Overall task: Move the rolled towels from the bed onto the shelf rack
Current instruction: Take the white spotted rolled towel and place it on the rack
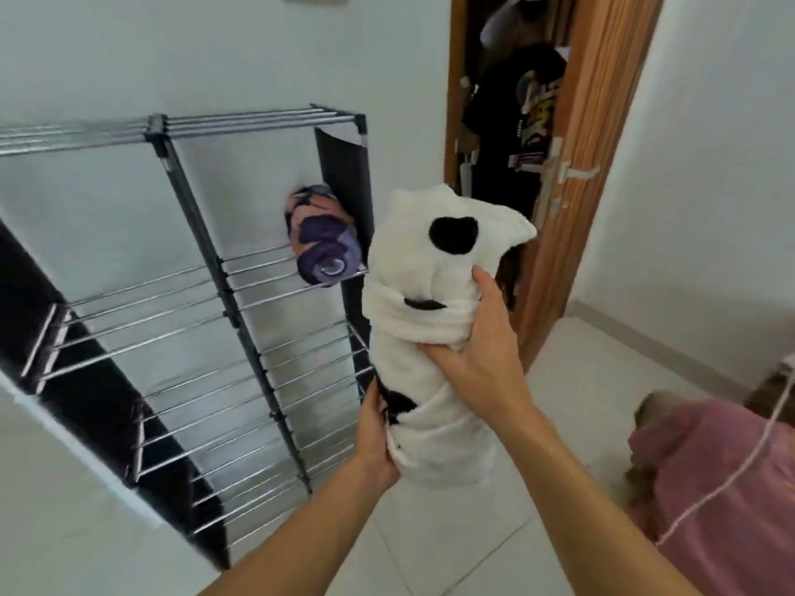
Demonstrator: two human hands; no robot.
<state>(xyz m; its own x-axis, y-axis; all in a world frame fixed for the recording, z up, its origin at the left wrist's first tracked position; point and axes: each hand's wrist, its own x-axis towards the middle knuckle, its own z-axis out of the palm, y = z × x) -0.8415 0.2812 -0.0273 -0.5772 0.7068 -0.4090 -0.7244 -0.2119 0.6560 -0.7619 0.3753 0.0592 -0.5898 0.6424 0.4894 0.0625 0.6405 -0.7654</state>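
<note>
A rolled white towel with black spots (pixel 434 294) stands upright in the air in front of the shelf rack (pixel 241 303). My left hand (pixel 376 440) grips its lower end from the left. My right hand (pixel 477 350) clutches its middle from the right. A rolled purple and pink towel (pixel 320 238) lies on an upper right shelf of the metal rack, against the black side panel. The white towel is just right of the rack's right edge. The bed is out of view.
The rack stands against a white wall, with several wire shelves in two columns. An open wooden door (pixel 576 174) and a closet with dark clothes are behind the towel. A pink cloth (pixel 722 488) lies on the tiled floor at lower right.
</note>
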